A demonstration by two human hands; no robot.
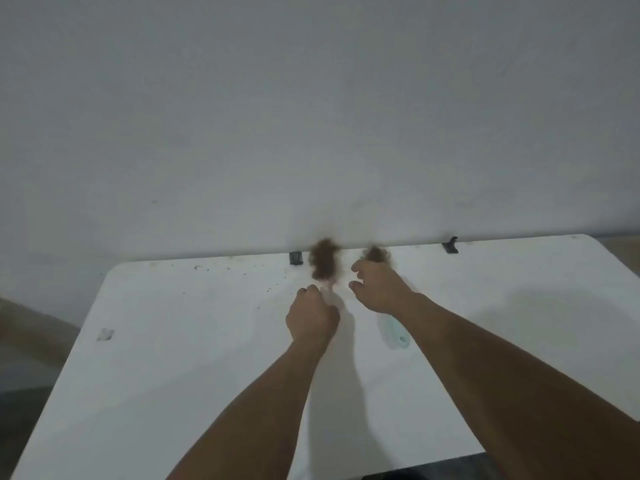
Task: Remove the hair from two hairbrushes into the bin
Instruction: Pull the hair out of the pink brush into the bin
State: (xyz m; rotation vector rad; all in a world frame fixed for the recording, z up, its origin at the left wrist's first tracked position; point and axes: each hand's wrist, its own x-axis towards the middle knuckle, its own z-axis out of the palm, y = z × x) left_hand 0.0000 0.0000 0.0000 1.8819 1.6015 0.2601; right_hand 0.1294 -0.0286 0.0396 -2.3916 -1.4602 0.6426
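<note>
A white table (180,341) carries both hairbrushes. My left hand (311,318) is closed in a fist around the pale, blurred handle of the first hairbrush (327,291), whose head is covered in a thick clump of brown hair (323,259). The second hairbrush lies flat under my right hand (379,289). Its mint-green handle (398,336) shows beside my wrist and its brown hair tuft (375,252) pokes out beyond my fingers. My right hand's fingers are spread and curled over that brush, not clearly gripping it. No bin is in view.
Two black clips (295,258) (450,245) sit on the table's far edge against a plain grey wall. Small dark specks (242,268) are scattered near that edge. A grey tape patch (105,335) marks the table's left side. Floor shows at the left.
</note>
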